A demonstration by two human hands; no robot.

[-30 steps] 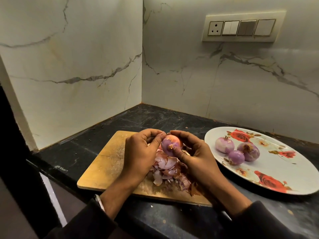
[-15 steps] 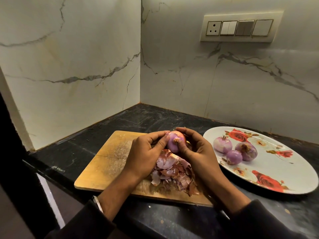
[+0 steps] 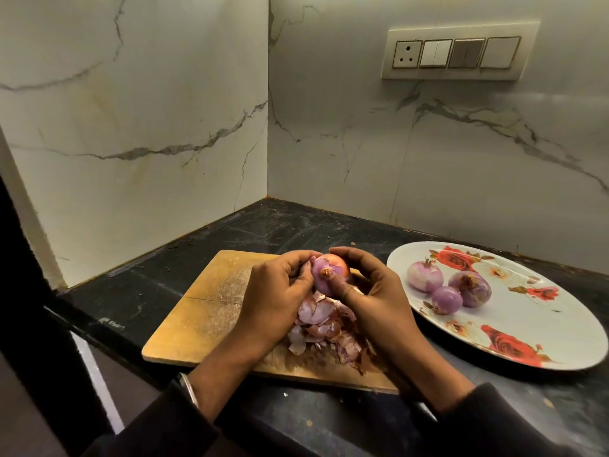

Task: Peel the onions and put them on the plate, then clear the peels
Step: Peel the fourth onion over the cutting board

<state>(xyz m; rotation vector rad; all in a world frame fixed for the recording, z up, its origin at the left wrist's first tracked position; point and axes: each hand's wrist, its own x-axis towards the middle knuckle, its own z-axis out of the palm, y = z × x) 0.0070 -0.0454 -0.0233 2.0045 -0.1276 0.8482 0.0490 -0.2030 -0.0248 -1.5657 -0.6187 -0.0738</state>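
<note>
Onion (image 3: 330, 272) gripped by both hands (image 3: 379, 295); plate (image 3: 560, 331) holds three peeled onions (image 3: 448, 288).

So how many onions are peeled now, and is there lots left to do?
Three peeled onions already sit on the plate. A fourth onion is in hand: the left hand and right hand both hold it above the cutting board, some skin still on. Left: finish it, plate it, clear the pile of peels.

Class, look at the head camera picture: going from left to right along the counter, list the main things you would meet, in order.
Wooden cutting board → left hand → onion being peeled → right hand → three peeled onions → flowered plate. The peel pile is left out, since it lies under both hands.
</note>
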